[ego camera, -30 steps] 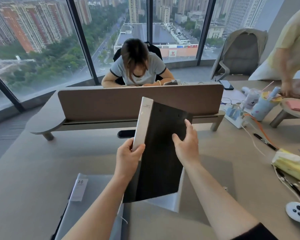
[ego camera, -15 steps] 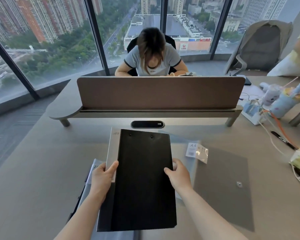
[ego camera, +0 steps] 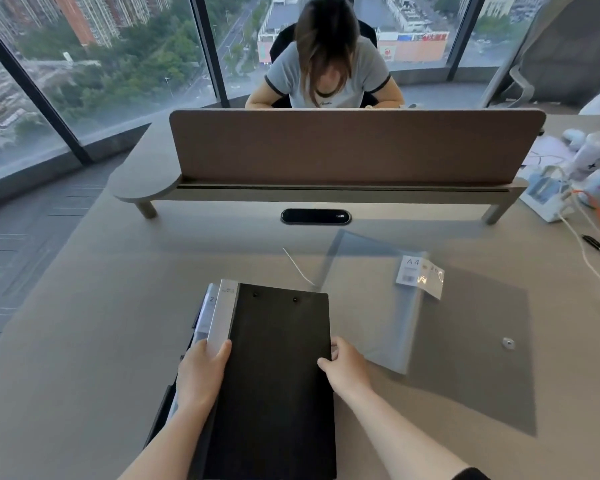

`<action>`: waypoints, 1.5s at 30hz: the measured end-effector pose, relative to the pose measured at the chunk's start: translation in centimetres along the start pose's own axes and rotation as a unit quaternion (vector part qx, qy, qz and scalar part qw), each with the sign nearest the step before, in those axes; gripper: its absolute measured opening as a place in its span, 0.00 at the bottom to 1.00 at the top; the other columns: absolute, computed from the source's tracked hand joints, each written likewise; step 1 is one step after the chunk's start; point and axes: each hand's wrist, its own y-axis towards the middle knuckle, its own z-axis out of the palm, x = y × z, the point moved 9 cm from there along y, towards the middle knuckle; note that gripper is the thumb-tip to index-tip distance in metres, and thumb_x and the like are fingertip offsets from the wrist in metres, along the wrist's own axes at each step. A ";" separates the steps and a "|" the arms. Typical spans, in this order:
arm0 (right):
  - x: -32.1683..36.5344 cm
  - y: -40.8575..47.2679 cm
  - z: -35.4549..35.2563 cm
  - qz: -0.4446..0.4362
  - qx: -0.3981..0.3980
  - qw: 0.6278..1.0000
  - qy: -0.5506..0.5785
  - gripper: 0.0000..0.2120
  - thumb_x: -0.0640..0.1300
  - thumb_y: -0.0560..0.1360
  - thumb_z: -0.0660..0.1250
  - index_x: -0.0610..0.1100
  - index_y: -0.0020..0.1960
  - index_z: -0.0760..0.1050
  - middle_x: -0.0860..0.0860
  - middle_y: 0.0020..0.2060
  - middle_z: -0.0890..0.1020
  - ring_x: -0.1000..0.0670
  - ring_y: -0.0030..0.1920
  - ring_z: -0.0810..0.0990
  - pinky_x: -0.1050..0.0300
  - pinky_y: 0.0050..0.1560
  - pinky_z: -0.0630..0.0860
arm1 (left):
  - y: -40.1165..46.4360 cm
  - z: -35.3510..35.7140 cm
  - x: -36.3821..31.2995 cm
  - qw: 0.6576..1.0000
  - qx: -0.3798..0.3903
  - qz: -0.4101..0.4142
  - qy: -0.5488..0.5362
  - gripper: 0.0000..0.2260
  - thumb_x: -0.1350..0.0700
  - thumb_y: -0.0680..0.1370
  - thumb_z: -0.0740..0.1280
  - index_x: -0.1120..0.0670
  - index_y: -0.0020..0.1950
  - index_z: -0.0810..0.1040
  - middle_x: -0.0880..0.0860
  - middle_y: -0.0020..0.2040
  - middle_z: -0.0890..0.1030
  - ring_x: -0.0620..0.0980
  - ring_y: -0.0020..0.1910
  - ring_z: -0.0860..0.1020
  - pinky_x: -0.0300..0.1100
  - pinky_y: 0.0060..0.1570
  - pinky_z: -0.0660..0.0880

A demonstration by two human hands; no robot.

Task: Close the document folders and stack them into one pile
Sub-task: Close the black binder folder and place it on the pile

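Both hands gripped the black folder: the left hand (ego camera: 201, 372) clasped its left edge, thumb lying on the pale grey spine, and the right hand (ego camera: 347, 367) pinched its right edge with the fingers curled underneath. The black folder (ego camera: 278, 375) was closed and lay flat at the near middle of the worktop (ego camera: 84, 341), resting on top of another folder (ego camera: 207, 306) whose pale corner, marked with a numeral, showed at the far left from under it. Whether more lay beneath could not be told.

Just to the right, a translucent grey folder (ego camera: 368, 306) lay open on the worktop, one leaf lifted and blurred, with a white label (ego camera: 418, 275) reading "A4" at its far right corner. Touching it on the right, a darker flat grey cover (ego camera: 482, 358) with a metal snap button (ego camera: 508, 342) was spread on the surface. Beyond, a brown divider screen (ego camera: 354, 143) crossed the worktop, and a seated person (ego camera: 326, 74) bent forward behind it.
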 end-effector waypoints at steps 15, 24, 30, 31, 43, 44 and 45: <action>-1.0 0.3 2.6 0.003 -0.014 0.997 -0.073 0.17 0.48 0.74 0.68 0.48 0.61 0.71 0.53 0.47 0.78 0.48 0.51 0.80 0.56 0.48 0.75 | 0.4 0.7 2.2 0.992 -0.029 -0.001 0.121 0.27 0.46 0.78 0.71 0.62 0.70 0.73 0.61 0.61 0.75 0.62 0.63 0.72 0.56 0.62 0.72; -1.3 0.5 2.4 0.003 -0.013 0.997 -0.077 0.21 0.49 0.73 0.69 0.48 0.63 0.68 0.50 0.52 0.78 0.48 0.51 0.79 0.55 0.48 0.75 | 0.3 1.2 0.4 0.984 -0.041 0.052 0.164 0.30 0.48 0.79 0.70 0.56 0.78 0.67 0.58 0.73 0.70 0.61 0.71 0.68 0.55 0.68 0.68; -1.2 0.6 1.3 0.007 -0.019 0.999 -0.050 0.17 0.53 0.74 0.67 0.50 0.60 0.68 0.50 0.50 0.80 0.49 0.48 0.80 0.55 0.44 0.73 | -0.1 2.5 -2.1 0.980 -0.042 0.102 0.166 0.24 0.49 0.80 0.68 0.55 0.75 0.71 0.56 0.72 0.72 0.59 0.74 0.67 0.55 0.74 0.64; -1.1 0.7 0.8 0.004 -0.024 0.999 -0.047 0.18 0.53 0.75 0.66 0.50 0.62 0.68 0.50 0.52 0.80 0.48 0.50 0.80 0.55 0.46 0.73 | -0.3 3.0 -2.7 0.980 -0.037 0.111 0.158 0.23 0.50 0.80 0.68 0.55 0.75 0.72 0.56 0.72 0.73 0.58 0.73 0.68 0.55 0.74 0.64; -2.0 3.7 -13.4 0.007 -0.126 0.992 0.005 0.14 0.42 0.76 0.63 0.44 0.62 0.74 0.46 0.59 0.78 0.46 0.59 0.78 0.53 0.58 0.73 | -5.1 14.3 -15.0 0.964 0.096 0.228 0.099 0.21 0.48 0.80 0.69 0.52 0.72 0.75 0.49 0.70 0.76 0.53 0.72 0.70 0.46 0.68 0.68; -2.3 3.9 -14.6 0.011 -0.129 0.992 0.008 0.15 0.42 0.76 0.63 0.43 0.63 0.74 0.46 0.61 0.77 0.45 0.61 0.77 0.53 0.59 0.72 | -5.7 15.2 -16.0 0.962 0.106 0.235 0.094 0.21 0.49 0.79 0.69 0.53 0.71 0.75 0.49 0.69 0.77 0.52 0.72 0.70 0.45 0.68 0.67; -2.7 4.3 -15.8 0.010 -0.131 0.991 0.012 0.17 0.42 0.76 0.63 0.44 0.64 0.74 0.45 0.63 0.76 0.45 0.63 0.76 0.53 0.61 0.71 | -6.3 16.3 -17.0 0.959 0.116 0.243 0.093 0.21 0.49 0.79 0.69 0.53 0.71 0.75 0.49 0.69 0.78 0.52 0.72 0.71 0.44 0.68 0.67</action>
